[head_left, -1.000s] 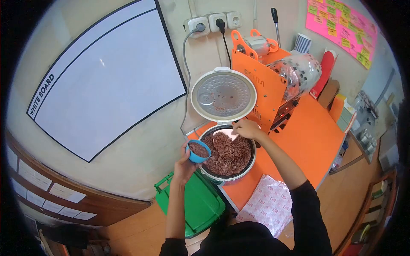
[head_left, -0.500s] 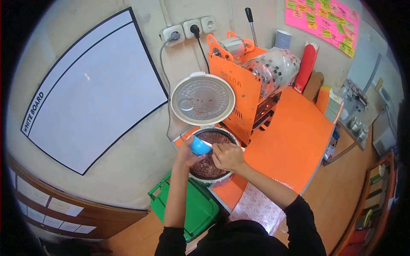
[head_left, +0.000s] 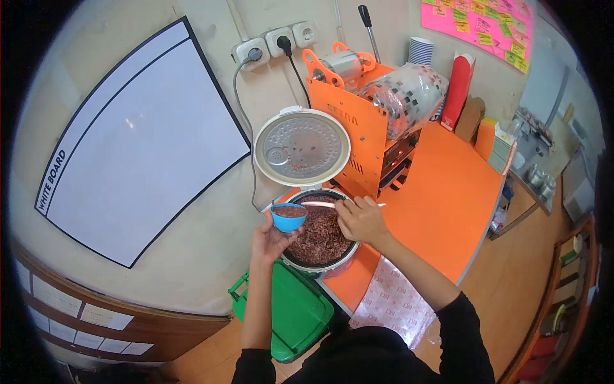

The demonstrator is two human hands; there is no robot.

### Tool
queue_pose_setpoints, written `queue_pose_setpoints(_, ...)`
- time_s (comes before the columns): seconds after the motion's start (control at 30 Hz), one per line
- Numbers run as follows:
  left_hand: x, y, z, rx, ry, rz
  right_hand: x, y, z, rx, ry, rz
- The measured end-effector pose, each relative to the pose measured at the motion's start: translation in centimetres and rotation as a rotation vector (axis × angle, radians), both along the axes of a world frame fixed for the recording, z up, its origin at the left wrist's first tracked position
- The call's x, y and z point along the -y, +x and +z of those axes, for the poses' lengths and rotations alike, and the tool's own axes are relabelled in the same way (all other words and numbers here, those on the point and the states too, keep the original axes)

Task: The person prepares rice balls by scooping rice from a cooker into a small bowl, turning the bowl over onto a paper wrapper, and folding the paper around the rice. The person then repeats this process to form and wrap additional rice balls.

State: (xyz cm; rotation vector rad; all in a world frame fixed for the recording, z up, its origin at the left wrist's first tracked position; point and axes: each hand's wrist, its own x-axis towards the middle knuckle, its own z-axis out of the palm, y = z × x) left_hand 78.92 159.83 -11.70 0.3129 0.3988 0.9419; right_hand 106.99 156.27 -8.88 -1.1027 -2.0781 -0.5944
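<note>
Over the left part of an open rice cooker (head_left: 353, 253), my left hand (head_left: 271, 242) holds a small blue bowl (head_left: 288, 222) upright, with reddish-brown rice in it. My right hand (head_left: 362, 219) is closed round a pale spatula (head_left: 320, 203), whose end lies near the bowl's right rim. Dark reddish-brown rice (head_left: 321, 238) fills much of the cooker's pot. The cooker's lid (head_left: 302, 146) stands raised behind, with a few grains stuck to its inner face.
An orange sealing machine (head_left: 348, 131) with a film roll (head_left: 412, 99) stands behind on the orange table (head_left: 441, 192). Stacked cups (head_left: 421, 50) and a red box (head_left: 458, 93) are at the back. A green bin (head_left: 294, 313) is below the table's left edge.
The blue bowl has gone from tilted to upright, slightly left, so its rice now shows. My right hand and the spatula have moved right and up a little, away from the bowl.
</note>
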Motion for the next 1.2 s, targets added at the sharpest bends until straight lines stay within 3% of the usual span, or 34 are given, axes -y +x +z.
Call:
queue_pose_setpoints(0.1, 1.3, 0.3, 0.1, -0.171, 0.179, 0.076, 0.8, -1.1, 1.8, -0.132, -0.295, -0.16)
queue_pose_setpoints(0.2, 2.3, 1.0, -0.4, -0.369, 0.332, 0.181, 1.8, -2.2, 6.0, -0.469, -0.883, -0.18)
queue_pose_setpoints(0.3, 1.9, 1.4, -1.5, -0.507, 0.4, 0.224, -0.4, -3.0, 0.4, -0.755, -0.663, 0.225)
queue_pose_setpoints(0.4, 1.9, 2.5, -1.9, -0.56, 0.397, 0.255, -0.6, -4.4, -1.6, -0.835, -0.783, 0.328)
queue_pose_setpoints(0.53, 1.3, 2.9, -3.0, -0.663, 0.418, 0.264, 3.4, -6.2, 1.1, -0.84, -0.99, 0.146)
queue_pose_setpoints(0.8, 1.4, 2.4, -3.1, -0.921, 0.527, 0.188, 3.1, -5.7, 0.0, -0.821, -1.048, 0.309)
queue_pose_setpoints(0.93, 2.9, 3.9, -0.5, -1.003, 0.685, 0.303, 2.5, -6.4, 0.7, -0.866, -1.111, 0.309)
queue_pose_setpoints(1.03, 2.6, 3.3, -1.3, -1.043, 0.615, 0.307, 2.0, -7.2, -1.0, -0.978, -1.04, 0.375)
queue_pose_setpoints(1.13, 1.7, 3.0, -3.3, -1.103, 0.635, 0.382, 1.8, -8.8, -1.8, -1.008, -0.856, 0.287)
queue_pose_setpoints(1.2, 1.5, 2.7, -4.0, -1.105, 0.618, 0.411, 1.5, -7.8, 0.0, -1.159, -1.201, 0.261)
